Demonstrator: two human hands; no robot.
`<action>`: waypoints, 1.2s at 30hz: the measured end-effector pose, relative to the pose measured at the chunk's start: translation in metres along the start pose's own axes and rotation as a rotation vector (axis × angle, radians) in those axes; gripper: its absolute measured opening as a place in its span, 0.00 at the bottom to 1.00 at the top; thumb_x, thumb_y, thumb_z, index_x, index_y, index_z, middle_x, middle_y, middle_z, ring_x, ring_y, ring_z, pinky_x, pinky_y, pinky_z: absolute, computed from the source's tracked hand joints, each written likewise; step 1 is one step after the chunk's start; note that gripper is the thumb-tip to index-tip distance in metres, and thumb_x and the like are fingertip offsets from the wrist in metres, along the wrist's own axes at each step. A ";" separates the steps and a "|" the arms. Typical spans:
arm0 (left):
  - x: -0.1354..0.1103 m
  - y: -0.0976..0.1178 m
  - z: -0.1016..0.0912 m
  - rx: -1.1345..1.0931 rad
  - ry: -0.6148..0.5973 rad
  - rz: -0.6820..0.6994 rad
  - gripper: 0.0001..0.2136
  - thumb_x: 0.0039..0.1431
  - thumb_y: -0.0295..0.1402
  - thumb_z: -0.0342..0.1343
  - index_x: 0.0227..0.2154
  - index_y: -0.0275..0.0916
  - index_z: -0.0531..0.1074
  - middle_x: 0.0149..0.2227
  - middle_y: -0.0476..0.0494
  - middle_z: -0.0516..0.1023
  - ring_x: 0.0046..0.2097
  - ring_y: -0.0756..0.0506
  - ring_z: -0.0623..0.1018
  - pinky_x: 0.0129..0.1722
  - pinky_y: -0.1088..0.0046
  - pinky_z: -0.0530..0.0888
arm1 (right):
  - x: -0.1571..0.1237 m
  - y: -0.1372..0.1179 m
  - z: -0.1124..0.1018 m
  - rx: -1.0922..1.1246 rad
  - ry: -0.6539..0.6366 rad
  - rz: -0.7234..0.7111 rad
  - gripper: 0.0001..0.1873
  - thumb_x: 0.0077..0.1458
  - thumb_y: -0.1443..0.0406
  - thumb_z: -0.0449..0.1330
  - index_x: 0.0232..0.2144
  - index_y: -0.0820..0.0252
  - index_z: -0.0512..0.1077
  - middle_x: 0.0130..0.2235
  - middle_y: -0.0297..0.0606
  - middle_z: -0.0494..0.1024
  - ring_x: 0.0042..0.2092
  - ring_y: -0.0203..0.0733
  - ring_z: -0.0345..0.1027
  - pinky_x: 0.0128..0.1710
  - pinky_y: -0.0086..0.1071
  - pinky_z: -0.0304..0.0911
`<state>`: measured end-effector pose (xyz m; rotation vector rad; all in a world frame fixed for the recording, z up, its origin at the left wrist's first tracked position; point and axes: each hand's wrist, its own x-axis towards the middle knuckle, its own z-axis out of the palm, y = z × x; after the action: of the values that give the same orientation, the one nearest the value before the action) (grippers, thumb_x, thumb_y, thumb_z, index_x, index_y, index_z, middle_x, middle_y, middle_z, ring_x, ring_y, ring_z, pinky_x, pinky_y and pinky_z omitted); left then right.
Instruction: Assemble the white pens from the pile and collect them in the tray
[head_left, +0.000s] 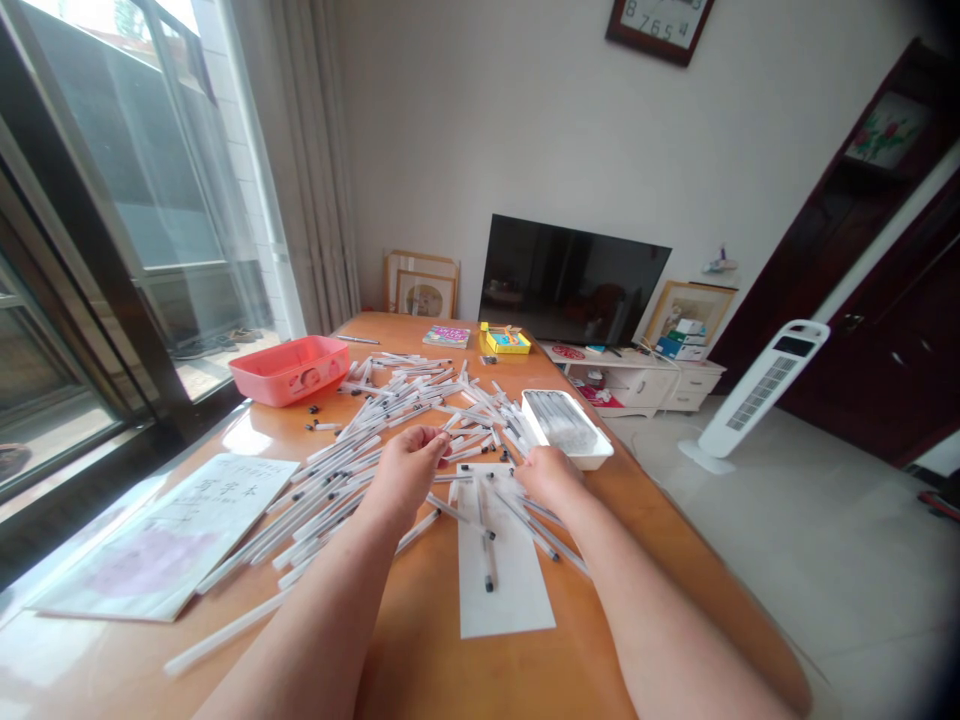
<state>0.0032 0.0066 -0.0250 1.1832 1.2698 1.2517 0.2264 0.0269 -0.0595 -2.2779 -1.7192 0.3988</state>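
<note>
My left hand (pixel 409 468) is over the middle of a spread of pens, thumb and fingers pressed together. What is in that pinch, if anything, is too small to make out. My right hand (pixel 551 476) is low beside the white tray, its fingers curled in among the pens, and whatever they hold is hidden. Many clear pens with black ends (pixel 322 490) lie scattered across the table. Between my arms is a white paper sheet (pixel 495 615), with a few pens lying on it. The white tray (pixel 598 461) holds a batch of dark pen refills (pixel 551 408).
A pink basket (pixel 289 372) stands at the left table edge, with small black caps (pixel 313 409) close by. A writing booklet (pixel 187 530) lies at the near left. Farther back are a yellow box (pixel 508 341) and a colourful book (pixel 447 336) on the wooden table (pixel 645 560).
</note>
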 end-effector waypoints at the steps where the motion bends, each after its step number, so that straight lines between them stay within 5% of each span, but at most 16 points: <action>1: 0.000 0.000 0.000 0.003 -0.003 0.001 0.16 0.51 0.46 0.62 0.32 0.36 0.74 0.31 0.41 0.80 0.31 0.47 0.75 0.34 0.70 0.69 | -0.001 0.000 -0.001 0.018 -0.004 0.001 0.07 0.48 0.60 0.61 0.27 0.54 0.78 0.30 0.40 0.80 0.33 0.46 0.72 0.29 0.33 0.58; 13: -0.003 -0.005 0.009 0.009 -0.089 -0.003 0.14 0.52 0.44 0.61 0.29 0.36 0.72 0.27 0.44 0.77 0.28 0.49 0.73 0.33 0.70 0.70 | -0.008 0.011 0.004 0.456 0.017 -0.179 0.06 0.45 0.63 0.60 0.22 0.60 0.73 0.19 0.32 0.70 0.24 0.38 0.63 0.24 0.28 0.51; 20: -0.008 -0.010 0.019 0.068 -0.196 -0.069 0.16 0.54 0.45 0.60 0.34 0.36 0.75 0.32 0.41 0.79 0.31 0.47 0.75 0.30 0.72 0.66 | -0.032 -0.009 0.001 0.683 -0.030 -0.381 0.06 0.49 0.62 0.59 0.27 0.59 0.71 0.21 0.28 0.67 0.25 0.34 0.57 0.24 0.27 0.52; 26: -0.015 -0.005 0.023 -0.051 -0.261 -0.084 0.17 0.53 0.48 0.61 0.28 0.37 0.72 0.30 0.44 0.78 0.31 0.49 0.75 0.30 0.73 0.65 | -0.049 -0.023 -0.001 0.685 -0.067 -0.480 0.08 0.53 0.61 0.58 0.26 0.59 0.69 0.22 0.27 0.65 0.26 0.33 0.55 0.25 0.27 0.51; 31: -0.012 -0.004 0.020 -0.059 -0.247 -0.034 0.16 0.56 0.46 0.59 0.29 0.37 0.72 0.29 0.45 0.77 0.30 0.50 0.73 0.30 0.74 0.65 | -0.046 -0.019 -0.002 0.750 -0.110 -0.500 0.09 0.55 0.59 0.59 0.28 0.59 0.70 0.23 0.27 0.65 0.26 0.33 0.55 0.24 0.27 0.52; 36: -0.006 -0.007 0.017 0.011 -0.222 0.127 0.14 0.58 0.45 0.58 0.30 0.37 0.74 0.27 0.47 0.75 0.28 0.50 0.68 0.31 0.74 0.64 | -0.040 -0.010 -0.013 0.913 -0.003 -0.427 0.12 0.58 0.56 0.59 0.34 0.59 0.73 0.25 0.30 0.68 0.26 0.34 0.59 0.26 0.28 0.57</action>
<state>0.0205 0.0015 -0.0318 1.3872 1.0529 1.1686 0.2122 -0.0095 -0.0414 -1.2386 -1.5063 0.8614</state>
